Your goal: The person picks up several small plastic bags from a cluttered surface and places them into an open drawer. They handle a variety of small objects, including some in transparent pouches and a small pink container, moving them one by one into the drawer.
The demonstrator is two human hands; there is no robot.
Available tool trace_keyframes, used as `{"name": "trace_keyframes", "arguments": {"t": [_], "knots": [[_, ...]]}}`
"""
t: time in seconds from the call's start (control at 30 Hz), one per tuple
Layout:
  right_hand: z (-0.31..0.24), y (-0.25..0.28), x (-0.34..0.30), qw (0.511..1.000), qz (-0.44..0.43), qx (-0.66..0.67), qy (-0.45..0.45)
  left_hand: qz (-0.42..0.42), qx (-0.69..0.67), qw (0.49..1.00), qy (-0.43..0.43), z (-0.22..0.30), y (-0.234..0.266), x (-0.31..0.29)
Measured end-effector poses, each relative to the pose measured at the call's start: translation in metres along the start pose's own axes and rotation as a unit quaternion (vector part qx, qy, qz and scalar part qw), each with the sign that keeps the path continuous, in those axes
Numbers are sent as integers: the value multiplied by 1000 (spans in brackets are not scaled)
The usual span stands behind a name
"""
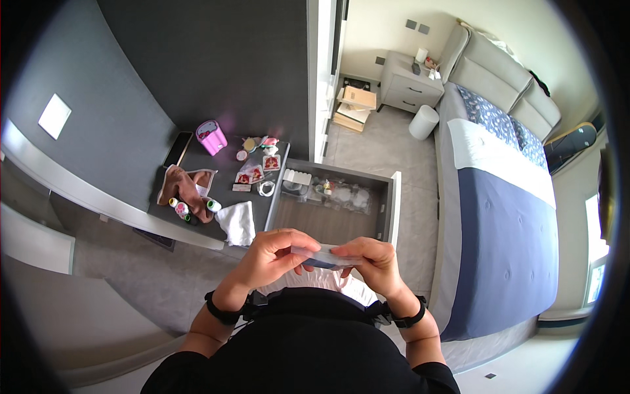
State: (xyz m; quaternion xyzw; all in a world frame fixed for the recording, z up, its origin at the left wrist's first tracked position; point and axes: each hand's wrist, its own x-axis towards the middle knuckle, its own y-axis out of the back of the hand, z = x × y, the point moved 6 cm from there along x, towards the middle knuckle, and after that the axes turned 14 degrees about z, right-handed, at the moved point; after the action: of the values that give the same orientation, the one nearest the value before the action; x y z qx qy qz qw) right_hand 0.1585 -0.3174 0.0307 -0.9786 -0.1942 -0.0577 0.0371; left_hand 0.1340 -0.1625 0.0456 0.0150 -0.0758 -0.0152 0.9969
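My left hand [270, 258] and my right hand [375, 259] pinch the two ends of a small clear plastic bag [323, 260], held in front of my body. Something dark blue shows along its lower side, but its kind cannot be made out. Just beyond my hands, a drawer [308, 220] is pulled out, with a wood-look bottom. Clear plastic packets [351, 197] and a white ridged item [298, 177] lie along its far side. A crumpled white cloth [237, 222] rests on the dark countertop, left of my left hand.
On the dark countertop [226, 180] are a pink-purple container [211, 137], a brown cloth [187, 187], several small bottles, red-and-white packets [249, 175], a coiled white cable [266, 188] and a small figurine [270, 146]. A bed [505, 243] stands right, a nightstand [407, 82] and white bin [424, 123] behind.
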Motion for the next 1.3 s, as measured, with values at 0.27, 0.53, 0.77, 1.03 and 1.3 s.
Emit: {"name": "trace_keyframes", "arguments": {"t": [0.27,0.53,0.77,1.03,1.3], "knots": [[6,-3,1,994,35,68,-77,-8,-20,1000,6,6,1,-10],[10,-15,0,998,-2,-39,-49,94,6,995,22,-15,13,-16],[15,-16,2,976,40,-188,105,127,62,987,83,-39,22,-24],[41,-21,0,990,26,-126,-59,106,154,980,63,-45,23,-28],[58,-22,4,980,31,-47,-192,98,91,983,128,-54,25,-22]]}}
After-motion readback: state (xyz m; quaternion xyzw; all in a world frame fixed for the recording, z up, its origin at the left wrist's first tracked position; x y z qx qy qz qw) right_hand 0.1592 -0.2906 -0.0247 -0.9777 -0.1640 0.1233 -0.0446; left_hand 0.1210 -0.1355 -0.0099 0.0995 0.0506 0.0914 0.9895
